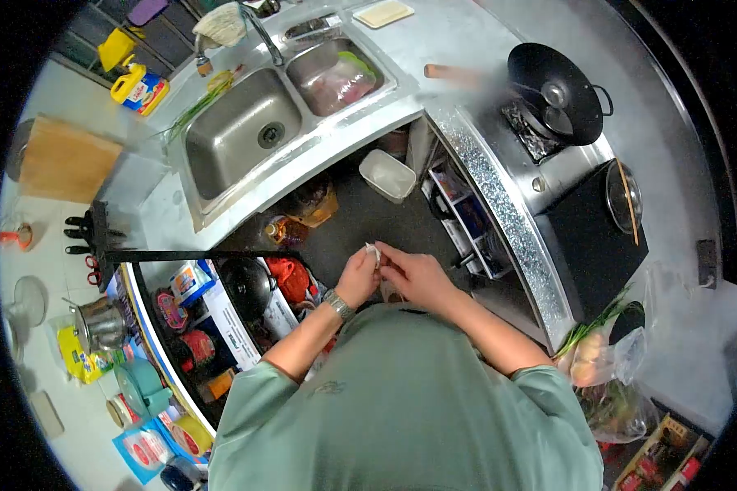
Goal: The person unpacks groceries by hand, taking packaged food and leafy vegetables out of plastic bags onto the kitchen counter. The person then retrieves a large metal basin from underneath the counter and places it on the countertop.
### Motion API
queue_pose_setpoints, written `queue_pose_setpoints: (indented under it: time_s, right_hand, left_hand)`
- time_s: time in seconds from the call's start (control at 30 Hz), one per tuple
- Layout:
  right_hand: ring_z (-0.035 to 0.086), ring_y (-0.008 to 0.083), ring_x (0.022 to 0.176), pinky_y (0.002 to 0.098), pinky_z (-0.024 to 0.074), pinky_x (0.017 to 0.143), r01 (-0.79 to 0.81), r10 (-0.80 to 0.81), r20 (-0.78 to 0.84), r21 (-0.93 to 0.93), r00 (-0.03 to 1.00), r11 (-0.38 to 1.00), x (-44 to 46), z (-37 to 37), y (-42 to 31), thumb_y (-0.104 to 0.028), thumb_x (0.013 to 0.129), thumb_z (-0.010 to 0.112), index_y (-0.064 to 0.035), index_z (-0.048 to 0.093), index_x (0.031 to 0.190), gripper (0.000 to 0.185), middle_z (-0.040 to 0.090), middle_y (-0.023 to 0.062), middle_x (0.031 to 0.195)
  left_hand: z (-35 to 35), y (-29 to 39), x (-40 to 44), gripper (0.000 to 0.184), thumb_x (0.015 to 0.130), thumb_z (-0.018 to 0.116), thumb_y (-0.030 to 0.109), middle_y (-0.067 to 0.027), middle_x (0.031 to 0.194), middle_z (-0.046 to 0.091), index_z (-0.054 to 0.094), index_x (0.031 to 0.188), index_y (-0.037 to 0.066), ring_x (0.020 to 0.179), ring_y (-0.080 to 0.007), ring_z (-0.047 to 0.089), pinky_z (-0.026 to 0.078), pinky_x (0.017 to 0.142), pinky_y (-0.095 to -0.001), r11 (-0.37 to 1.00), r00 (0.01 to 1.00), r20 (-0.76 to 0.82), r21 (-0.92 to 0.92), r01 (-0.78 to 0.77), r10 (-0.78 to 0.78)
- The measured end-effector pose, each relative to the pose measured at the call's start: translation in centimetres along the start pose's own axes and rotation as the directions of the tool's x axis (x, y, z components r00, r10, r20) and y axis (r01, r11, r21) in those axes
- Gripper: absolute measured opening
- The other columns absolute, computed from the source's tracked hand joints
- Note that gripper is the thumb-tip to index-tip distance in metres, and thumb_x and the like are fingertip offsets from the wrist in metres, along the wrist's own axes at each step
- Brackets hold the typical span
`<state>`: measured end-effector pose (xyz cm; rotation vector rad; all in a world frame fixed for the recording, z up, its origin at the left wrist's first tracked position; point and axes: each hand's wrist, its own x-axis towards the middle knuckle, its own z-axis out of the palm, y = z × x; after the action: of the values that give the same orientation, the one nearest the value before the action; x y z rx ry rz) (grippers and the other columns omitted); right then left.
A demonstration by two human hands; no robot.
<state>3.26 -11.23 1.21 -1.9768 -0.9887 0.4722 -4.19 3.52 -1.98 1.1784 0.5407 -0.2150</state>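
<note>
Both hands meet in front of the green shirt, over the dark floor. My left hand (358, 277), with a metal watch on its wrist, has its fingers closed around a small white item (374, 252). My right hand (418, 280) reaches the same item from the right, its thumb and fingertips pinched together at it. What exactly the white item is cannot be made out. Below and beyond the hands, a white rectangular tub (387, 175) rests on the floor.
A double sink (243, 135) lies ahead, a black wok (553, 94) on the stove at the right. Open cabinets with pots and packets flank both sides. A knife holder (100, 237) stands left; vegetables in plastic bags (618, 401) are at the lower right.
</note>
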Motion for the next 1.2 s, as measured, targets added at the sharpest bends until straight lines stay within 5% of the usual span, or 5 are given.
queue_pose_setpoints:
  time_s: [0.23,0.4,0.63,1.1,1.2]
  right_hand:
    - [0.061,0.0325,0.093,0.0415,0.0494,0.078,-0.136,0.146,0.089,-0.112,0.985,0.984,2.7,-1.7,1.4,-0.023,0.089,0.052,-0.0093,0.051,0.127,0.041,0.063,0.0174,0.103]
    - [0.059,0.0302,0.104,0.0379,0.0458,0.092,0.029,-0.034,-0.145,-0.035,0.989,0.999,6.0,-2.8,3.8,-0.015,0.085,0.056,-0.0081,0.06,0.116,0.032,0.062,0.0122,0.113]
    - [0.062,0.028,0.1,0.0373,0.0482,0.088,-0.038,0.073,-0.147,0.228,0.986,0.973,10.5,-4.9,5.8,-0.012,0.082,0.057,-0.0048,0.065,0.104,0.024,0.065,0.0113,0.109]
    - [0.063,0.0292,0.098,0.0358,0.0503,0.086,-0.328,0.226,0.261,0.47,0.939,0.82,15.2,-9.8,6.8,-0.015,0.086,0.058,-0.0038,0.065,0.105,0.023,0.065,0.0128,0.108]
    - [0.064,0.0196,0.09,0.029,0.05,0.077,-0.183,0.122,0.161,0.449,0.979,0.875,15.8,-9.9,6.7,-0.01,0.092,0.05,-0.002,0.062,0.112,0.025,0.066,0.0121,0.105]
  left_hand:
    - [0.2,1.3,3.4,0.037,0.097,0.032,0.042,0.0005,0.064,0.048,0.052,0.089,0.012,0.046,-0.0098,0.039,0.029,0.042,-0.0233,0.98,0.967,0.176,-0.033,0.195,-0.187]
    - [1.6,3.9,5.9,0.038,0.097,0.032,0.041,-0.0019,0.066,0.052,0.054,0.093,0.01,0.05,-0.0127,0.046,0.036,0.045,-0.0247,0.993,0.979,0.165,0.006,0.119,-0.118]
    - [2.7,5.8,9.5,0.033,0.097,0.041,0.037,-0.0062,0.085,0.061,0.056,0.098,0.007,0.069,-0.0176,0.058,0.046,0.056,-0.0301,0.922,0.987,0.114,-0.358,0.145,-0.111]
    - [1.6,10.6,13.0,0.047,0.097,0.034,0.047,-0.0097,0.095,0.062,0.054,0.109,0.005,0.086,-0.0221,0.06,0.048,0.067,-0.0315,0.862,0.933,0.347,-0.442,0.248,-0.091]
    - [-0.1,10.0,14.1,0.045,0.097,0.036,0.045,-0.0109,0.098,0.062,0.054,0.111,0.006,0.088,-0.0238,0.06,0.049,0.068,-0.0321,0.873,0.902,0.414,-0.386,0.297,-0.123]
